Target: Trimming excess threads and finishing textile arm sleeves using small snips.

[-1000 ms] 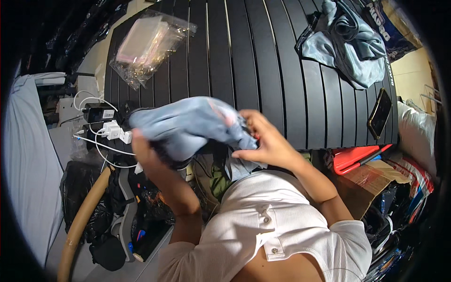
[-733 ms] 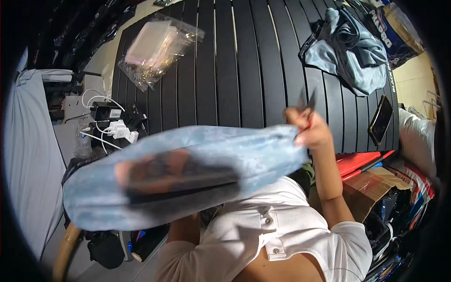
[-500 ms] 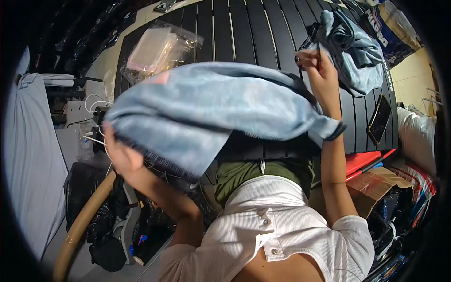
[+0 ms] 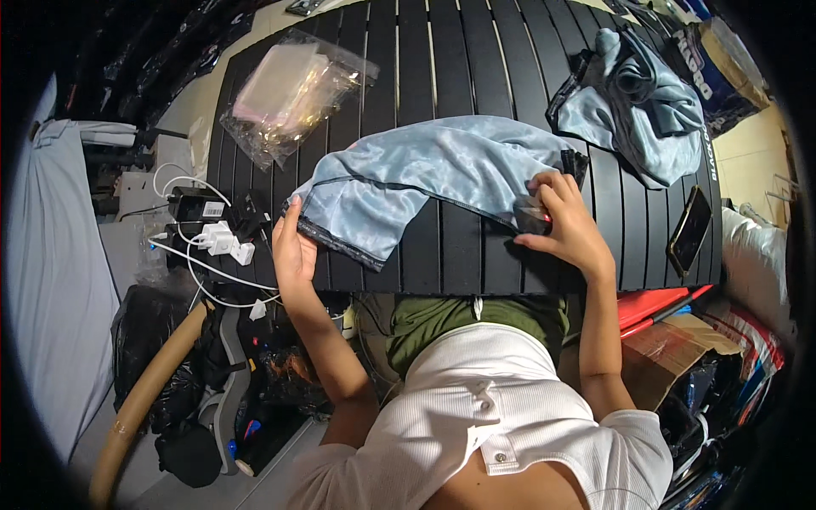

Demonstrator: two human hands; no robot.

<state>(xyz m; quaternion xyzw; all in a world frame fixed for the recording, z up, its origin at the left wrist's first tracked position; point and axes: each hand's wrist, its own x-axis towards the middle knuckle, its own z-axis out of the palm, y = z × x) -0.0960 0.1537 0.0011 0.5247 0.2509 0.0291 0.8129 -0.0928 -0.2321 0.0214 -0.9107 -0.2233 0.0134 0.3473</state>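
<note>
A pale blue mottled garment [image 4: 442, 153] with dark seams lies spread in an arch across the black slatted table [image 4: 501, 263]. At its left end, my left hand [image 4: 295, 248] has the dark-trimmed edge between thumb and fingers. My right hand [image 4: 569, 223] is curled at the garment's right end, around a small dark thing [image 4: 534, 218] with a red spot, whose kind I cannot make out. The garment's dark-edged right end shows just beyond the right knuckles. Another pale blue garment [image 4: 654, 127] with dark trim sits bunched at the far right.
Clear plastic bags [image 4: 293, 93] lie at the table's far left. A phone [image 4: 688, 229] rests near the right edge. White chargers with cables [image 4: 225, 240] hang by the left edge. A cardboard box [image 4: 680, 348] stands below on the right, a tan tube [image 4: 153, 399] on the left.
The garment has come down from the air onto the table. My left hand has moved right with its edge. My right hand has moved down and nearer, to the garment's right end.
</note>
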